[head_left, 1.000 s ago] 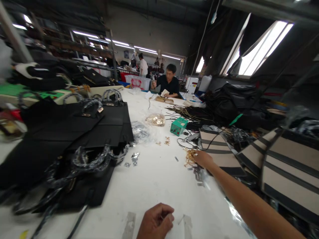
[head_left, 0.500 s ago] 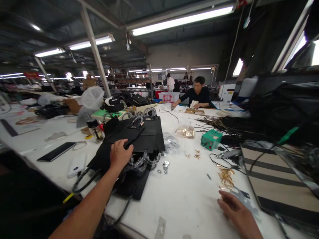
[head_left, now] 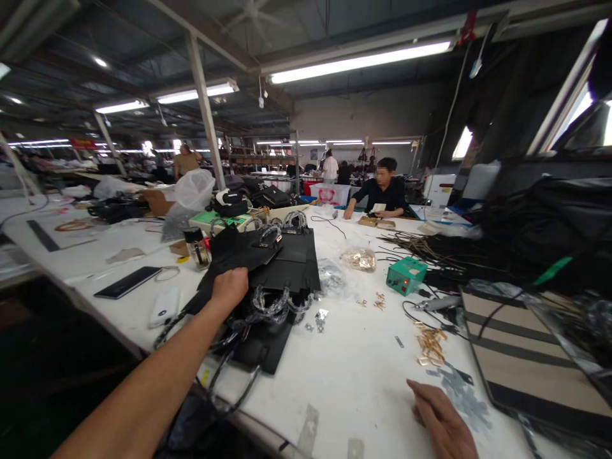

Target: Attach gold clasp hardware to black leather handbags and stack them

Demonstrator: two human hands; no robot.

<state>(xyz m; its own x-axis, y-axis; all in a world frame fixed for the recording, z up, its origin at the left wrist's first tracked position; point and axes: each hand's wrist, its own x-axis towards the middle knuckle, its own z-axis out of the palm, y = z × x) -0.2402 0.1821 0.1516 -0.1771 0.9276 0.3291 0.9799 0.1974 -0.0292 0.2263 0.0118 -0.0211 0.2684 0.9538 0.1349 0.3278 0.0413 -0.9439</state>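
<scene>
My left hand (head_left: 231, 287) is closed over the edge of a black bag panel (head_left: 243, 250) on top of a stack of black bag pieces (head_left: 291, 269). Its fingertips are hidden behind the knuckles. Bag handles (head_left: 272, 306) wrapped in clear film lie just right of that hand. Low over the white table, my right hand (head_left: 442, 417) has its fingers loosely extended, and nothing shows in it. Nearest to it are a pile of gold-coloured metal fittings (head_left: 430, 344) and a grey patch (head_left: 461, 389) on the table. Small silver metal plates (head_left: 322, 320) lie beside the stack.
A green box with a red light (head_left: 406, 275) stands on the white table (head_left: 354, 376), with a corded tool (head_left: 437, 303) near it. Striped boards (head_left: 526, 350) lie at right. At left are a phone (head_left: 128, 282) and a jar (head_left: 197, 248). A co-worker (head_left: 382, 191) sits across.
My left hand has closed from spread fingers onto the black panel. My right hand has shifted slightly down and left. The camera view has tilted and turned a little.
</scene>
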